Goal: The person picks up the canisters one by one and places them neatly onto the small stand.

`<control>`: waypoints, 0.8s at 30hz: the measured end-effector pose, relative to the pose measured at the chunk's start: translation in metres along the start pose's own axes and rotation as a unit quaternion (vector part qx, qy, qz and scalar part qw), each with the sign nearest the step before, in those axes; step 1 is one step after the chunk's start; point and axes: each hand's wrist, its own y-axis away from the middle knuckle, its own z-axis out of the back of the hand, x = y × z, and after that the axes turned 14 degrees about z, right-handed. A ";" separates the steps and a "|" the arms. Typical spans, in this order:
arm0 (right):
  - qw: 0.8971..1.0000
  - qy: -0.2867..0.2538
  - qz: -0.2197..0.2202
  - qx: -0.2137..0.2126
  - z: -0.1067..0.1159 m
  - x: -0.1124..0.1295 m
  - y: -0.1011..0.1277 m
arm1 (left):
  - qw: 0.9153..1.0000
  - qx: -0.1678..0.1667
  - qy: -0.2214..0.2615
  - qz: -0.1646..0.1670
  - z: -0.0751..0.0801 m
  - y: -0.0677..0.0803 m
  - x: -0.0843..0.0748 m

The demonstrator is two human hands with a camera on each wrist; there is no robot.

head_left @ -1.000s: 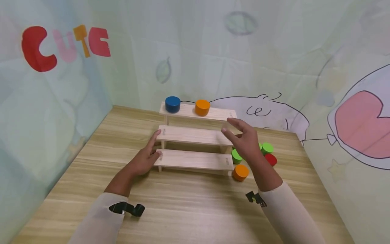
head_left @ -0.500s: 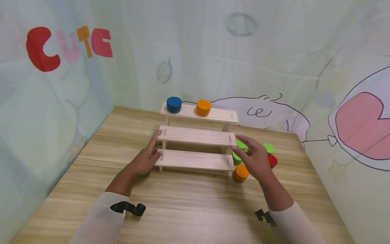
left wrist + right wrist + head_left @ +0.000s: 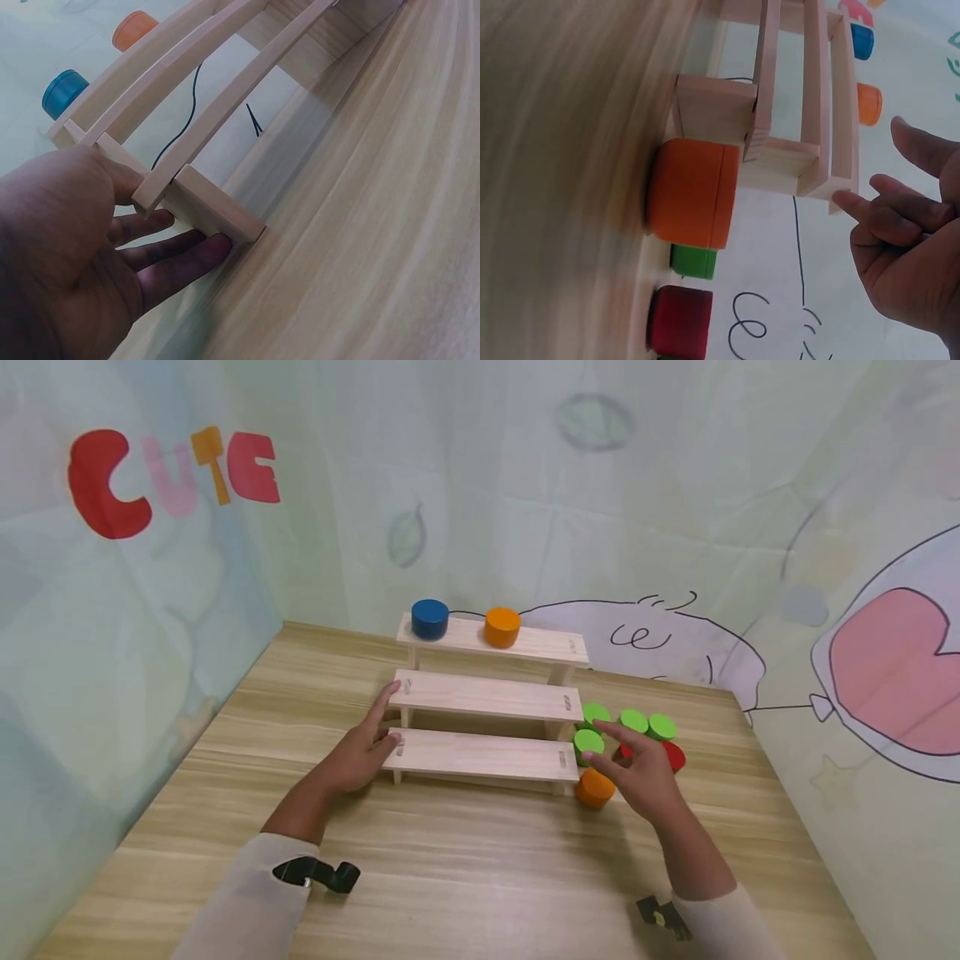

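A three-step wooden stand [image 3: 483, 693] carries a blue round block [image 3: 430, 620] and an orange round block [image 3: 502, 627] on its top step. My left hand [image 3: 351, 762] rests against its left end, thumb at the lowest step and extended fingers touching the side panel [image 3: 214, 202]. Over the loose blocks at the right hovers my right hand [image 3: 643, 772], thumb and index finger apart, holding nothing. Nearest to its fingertips is a green block [image 3: 588, 742] beside the stand. Below that lies another orange block [image 3: 595, 788]. A red block [image 3: 675, 757] is partly behind the hand.
More green blocks [image 3: 633, 721] stand on the wooden table [image 3: 465, 877] right of the stand. A second red block [image 3: 626, 750] is mostly hidden by my right hand. Printed curtains [image 3: 480, 485] enclose the table's back and sides.
My right hand has moved from beside the stand's middle step down and right to the loose blocks, its fingers still apart. My left hand stays at the stand's left end.
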 end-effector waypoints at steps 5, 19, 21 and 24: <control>0.999 -0.007 0.024 0.020 0.002 -0.016 0.004 | 1.000 -0.002 -0.004 0.007 -0.001 0.000 -0.002; 0.999 -0.010 0.027 0.043 0.009 -0.043 0.008 | 1.000 -0.006 0.003 0.002 0.000 0.001 -0.001; 0.999 -0.007 0.026 0.045 0.009 -0.046 0.010 | 1.000 -0.003 0.003 -0.001 0.000 0.000 -0.001; 0.999 0.006 0.023 0.046 0.010 -0.050 0.013 | 1.000 0.001 0.009 -0.003 0.000 0.000 -0.002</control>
